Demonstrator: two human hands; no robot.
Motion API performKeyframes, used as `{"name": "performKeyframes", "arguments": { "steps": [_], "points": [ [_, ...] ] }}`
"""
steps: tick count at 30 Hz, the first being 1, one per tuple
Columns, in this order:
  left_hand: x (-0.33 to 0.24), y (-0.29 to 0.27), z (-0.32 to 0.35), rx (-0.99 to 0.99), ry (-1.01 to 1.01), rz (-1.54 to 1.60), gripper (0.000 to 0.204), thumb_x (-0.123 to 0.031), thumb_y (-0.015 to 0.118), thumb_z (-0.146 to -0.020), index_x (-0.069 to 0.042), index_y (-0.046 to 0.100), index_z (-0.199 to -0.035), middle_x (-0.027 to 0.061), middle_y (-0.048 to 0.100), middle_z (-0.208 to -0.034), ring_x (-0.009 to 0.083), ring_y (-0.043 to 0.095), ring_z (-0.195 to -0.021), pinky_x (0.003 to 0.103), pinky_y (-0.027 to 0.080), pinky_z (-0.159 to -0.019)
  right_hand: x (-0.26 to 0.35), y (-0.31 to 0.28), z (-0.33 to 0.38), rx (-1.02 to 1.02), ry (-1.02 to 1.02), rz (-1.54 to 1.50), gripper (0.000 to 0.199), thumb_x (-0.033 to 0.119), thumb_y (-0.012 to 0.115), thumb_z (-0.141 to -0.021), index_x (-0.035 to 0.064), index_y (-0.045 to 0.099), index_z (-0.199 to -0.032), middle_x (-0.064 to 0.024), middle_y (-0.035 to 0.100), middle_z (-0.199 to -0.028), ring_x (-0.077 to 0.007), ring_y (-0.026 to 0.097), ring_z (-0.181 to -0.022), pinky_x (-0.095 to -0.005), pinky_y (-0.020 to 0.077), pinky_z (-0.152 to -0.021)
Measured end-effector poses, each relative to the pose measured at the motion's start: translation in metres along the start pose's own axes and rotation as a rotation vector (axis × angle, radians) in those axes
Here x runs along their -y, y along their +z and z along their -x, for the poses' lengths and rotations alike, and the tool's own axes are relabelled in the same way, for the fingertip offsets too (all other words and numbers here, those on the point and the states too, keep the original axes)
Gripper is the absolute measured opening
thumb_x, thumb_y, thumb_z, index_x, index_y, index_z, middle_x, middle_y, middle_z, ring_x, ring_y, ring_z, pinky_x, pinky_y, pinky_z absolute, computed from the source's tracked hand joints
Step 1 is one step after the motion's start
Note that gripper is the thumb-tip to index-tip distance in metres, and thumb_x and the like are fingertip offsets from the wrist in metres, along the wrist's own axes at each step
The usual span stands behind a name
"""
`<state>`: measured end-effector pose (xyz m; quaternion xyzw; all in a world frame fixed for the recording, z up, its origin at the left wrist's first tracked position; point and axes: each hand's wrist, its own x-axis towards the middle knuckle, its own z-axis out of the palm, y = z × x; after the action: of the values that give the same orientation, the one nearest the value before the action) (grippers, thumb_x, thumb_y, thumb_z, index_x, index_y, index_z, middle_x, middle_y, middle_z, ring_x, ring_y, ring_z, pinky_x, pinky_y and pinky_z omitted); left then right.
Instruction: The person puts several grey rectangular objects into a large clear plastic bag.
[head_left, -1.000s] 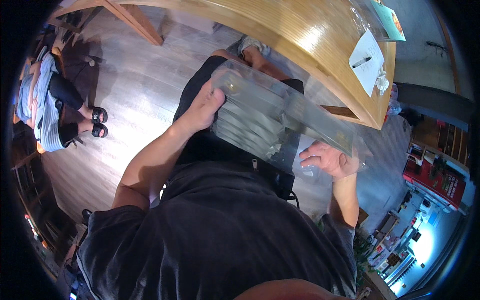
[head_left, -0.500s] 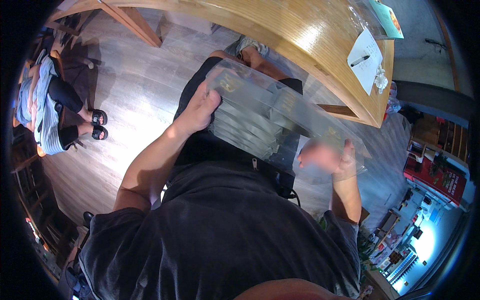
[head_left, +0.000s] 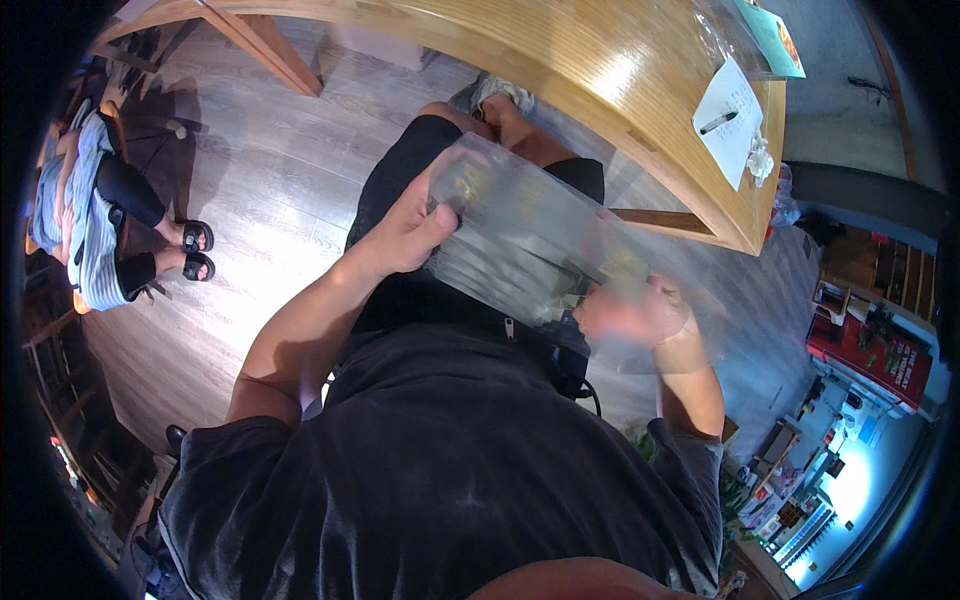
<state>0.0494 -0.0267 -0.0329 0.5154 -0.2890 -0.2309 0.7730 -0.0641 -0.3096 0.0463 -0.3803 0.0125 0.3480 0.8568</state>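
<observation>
A clear plastic bag point(head_left: 540, 190) with gold print is stretched slantwise over my lap. Inside it lies a row of flat, silvery-grey packets point(head_left: 505, 275). My left hand point(head_left: 415, 225) grips the bag's left end, thumb on top and fingers behind. At the other end my right hand point(head_left: 635, 310) shows hazily through the plastic, close to the last packets. Its fingers are smeared, and I cannot tell whether they hold a packet or whether the hand is inside the bag or behind it.
A wooden table point(head_left: 560, 60) curves across the top. On its right end lie a white paper point(head_left: 722, 125), a black pen point(head_left: 718, 122), a crumpled tissue point(head_left: 760, 160) and a green card point(head_left: 772, 35). A person in black sandals point(head_left: 198, 236) sits at the left.
My right hand has moved left along the bag, nearer to the packets. The bag's left end and my left hand have shifted slightly right, and the plastic has tilted.
</observation>
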Motion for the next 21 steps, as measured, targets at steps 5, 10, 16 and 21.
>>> {"name": "performKeyframes", "arguments": {
  "steps": [5, 10, 16, 21],
  "points": [
    [-0.006, 0.01, 0.003, -0.021, -0.019, 0.039, 0.076, -0.055, 0.057, -0.088, 0.002, 0.035, -0.134, 0.0081, 0.048, -0.12, 0.0158, 0.043, -0.115, 0.03, 0.032, -0.101, -0.006, -0.015, -0.001, -0.016, 0.175, 0.194, 0.02, 0.027, 0.056, -0.088, 0.0092, 0.06, -0.081, -0.0065, 0.06, -0.076, -0.0205, 0.059, -0.073, -0.0326, 0.0476, -0.067],
    [-0.007, 0.01, 0.003, 0.002, -0.059, 0.064, 0.077, -0.055, 0.058, -0.087, 0.003, 0.035, -0.134, 0.0081, 0.049, -0.12, 0.0147, 0.043, -0.114, 0.03, 0.032, -0.1, -0.001, 0.006, -0.008, -0.166, 0.172, 0.145, 0.036, 0.031, 0.051, -0.094, 0.0059, 0.053, -0.068, -0.0074, 0.054, -0.059, -0.018, 0.054, -0.057, -0.0286, 0.043, -0.056],
    [-0.001, 0.007, 0.0, -0.132, -0.039, 0.107, 0.08, -0.057, 0.061, -0.085, 0.002, 0.037, -0.134, 0.0066, 0.052, -0.119, 0.0132, 0.046, -0.112, 0.029, 0.034, -0.099, 0.001, 0.013, -0.013, -0.071, 0.092, 0.105, 0.028, 0.025, 0.051, -0.093, 0.005, 0.053, -0.074, -0.009, 0.057, -0.069, -0.019, 0.054, -0.064, -0.0319, 0.0444, -0.062],
    [0.016, -0.013, 0.009, -0.32, -0.112, 0.263, 0.08, -0.059, 0.055, -0.087, 0.002, 0.038, -0.135, 0.0079, 0.052, -0.126, 0.0155, 0.047, -0.115, 0.03, 0.036, -0.099, 0.021, 0.016, -0.008, -0.055, -0.002, 0.149, 0.036, 0.033, 0.052, -0.096, -0.0028, 0.055, -0.094, -0.0163, 0.06, -0.093, -0.0251, 0.06, -0.082, -0.0342, 0.0482, -0.072]
  ]
}}
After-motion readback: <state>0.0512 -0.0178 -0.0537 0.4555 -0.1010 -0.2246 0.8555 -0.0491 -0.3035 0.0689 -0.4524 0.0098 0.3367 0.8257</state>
